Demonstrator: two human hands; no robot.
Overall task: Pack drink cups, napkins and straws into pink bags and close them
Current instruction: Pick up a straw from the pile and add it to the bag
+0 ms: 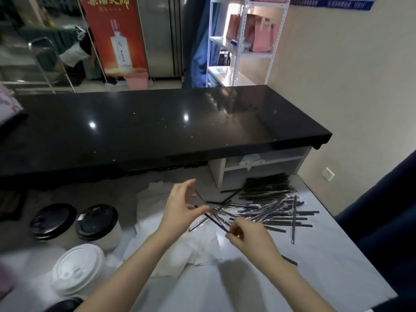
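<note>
A person's right hand (245, 238) pinches one wrapped straw (212, 219) beside the pile (272, 206), left hand (180, 206) open at its far end; a steady two-ended hold should keep it single.

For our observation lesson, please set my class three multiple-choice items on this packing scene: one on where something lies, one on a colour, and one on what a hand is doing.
1. Where does the pile of straws lie?
A. On the black counter
B. On the white worktop, right of the hands
C. On top of the cup lids

2. What colour are the bags on the far shelf?
A. Green
B. Black
C. Pink

3. What is the right hand doing?
A. Pinching a single straw
B. Lifting a cup
C. Lying flat on the napkins

Answers:
1 B: the pile spreads over the white worktop beside the right hand.
2 C: both bags show pink.
3 A: its fingertips close on the near end of the single straw.
</note>
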